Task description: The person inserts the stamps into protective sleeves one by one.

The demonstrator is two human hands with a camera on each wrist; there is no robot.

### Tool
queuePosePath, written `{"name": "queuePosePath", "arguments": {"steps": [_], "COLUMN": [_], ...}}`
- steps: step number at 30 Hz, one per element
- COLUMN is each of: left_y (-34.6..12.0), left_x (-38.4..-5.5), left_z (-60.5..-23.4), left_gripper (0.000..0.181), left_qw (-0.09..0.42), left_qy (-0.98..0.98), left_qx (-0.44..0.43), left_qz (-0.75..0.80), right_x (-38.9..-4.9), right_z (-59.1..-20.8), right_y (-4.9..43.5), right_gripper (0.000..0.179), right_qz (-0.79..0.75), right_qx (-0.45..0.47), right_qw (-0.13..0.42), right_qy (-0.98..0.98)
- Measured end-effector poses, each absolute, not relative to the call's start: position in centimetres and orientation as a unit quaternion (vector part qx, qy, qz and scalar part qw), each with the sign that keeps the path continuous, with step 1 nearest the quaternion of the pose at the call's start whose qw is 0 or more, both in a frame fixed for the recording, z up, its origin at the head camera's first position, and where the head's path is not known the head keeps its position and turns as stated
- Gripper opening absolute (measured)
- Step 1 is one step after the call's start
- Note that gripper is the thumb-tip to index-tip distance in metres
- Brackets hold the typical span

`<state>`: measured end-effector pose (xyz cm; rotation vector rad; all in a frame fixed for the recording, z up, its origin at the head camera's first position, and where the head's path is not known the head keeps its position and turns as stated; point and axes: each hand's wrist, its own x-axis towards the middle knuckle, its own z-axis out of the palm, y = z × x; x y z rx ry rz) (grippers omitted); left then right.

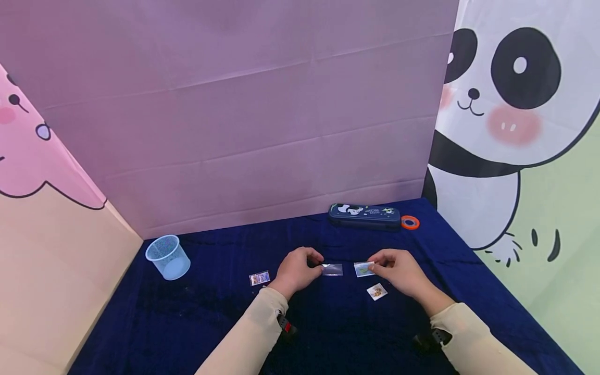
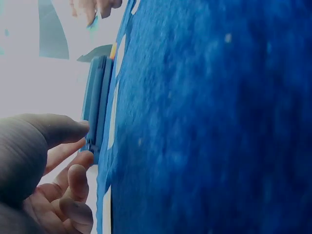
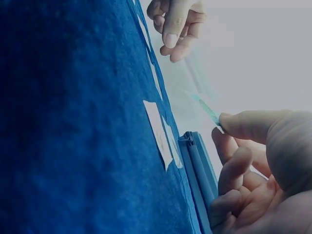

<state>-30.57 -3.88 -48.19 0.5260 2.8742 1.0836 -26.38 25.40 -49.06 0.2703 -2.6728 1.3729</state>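
My right hand (image 1: 398, 268) pinches a small pale card with a blue-green picture (image 1: 363, 269) between thumb and fingers. In the right wrist view that card (image 3: 207, 108) is seen nearly edge-on, raised off the cloth. Across from it, my left hand (image 1: 297, 268) holds one end of a small, clear, shiny plastic piece (image 1: 333, 269) at its thumb and fingertips. The left wrist view barely shows this film. Below the right hand lies a square picture card (image 1: 377, 291). Left of the left hand is another small printed card (image 1: 260, 278).
A dark blue cloth (image 1: 211, 312) covers the table. A navy pencil case (image 1: 365, 216) with a panda print stands at the back, beside an orange tape roll (image 1: 410, 223). At the back left is a light blue mesh basket (image 1: 167, 257). Fabric walls (image 1: 234, 130) enclose the table.
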Motion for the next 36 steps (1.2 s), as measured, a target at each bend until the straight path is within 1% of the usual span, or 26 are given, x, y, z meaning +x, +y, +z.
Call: {"name": "queuePosePath", "arguments": {"steps": [5,10,20,29,36], "left_y": [-3.0,-2.3,-1.5,-1.5,-1.6], "left_x": [-30.5,-30.6,-30.8,-31.2,-31.1], "left_z": [-48.5,-48.8,-49.2,-49.9,-49.7], "left_gripper": [0.020,0.023,0.026,0.017,0.027], "left_qw": [0.023,0.022,0.036,0.038,0.042], "left_qy": [0.927,0.934,0.939,0.941,0.941], "left_qx": [0.169,0.169,0.162,0.162,0.167], "left_qz": [0.334,0.313,0.302,0.295,0.292], "right_x": [-26.3,-26.4,-26.8,-26.7,-26.7], "right_z": [-48.9,-49.0,-49.6,-49.6,-49.6], "right_y": [25.6,26.0,26.3,26.3,26.4], "right_gripper": [0.013,0.014,0.012,0.012,0.012], "right_qz": [0.477,0.484,0.483,0.481,0.485], "right_qx": [0.059,0.030,0.021,0.018,0.019], "right_qw": [0.085,0.102,0.105,0.112,0.113], "right_qy": [-0.873,-0.869,-0.869,-0.869,-0.867]}}
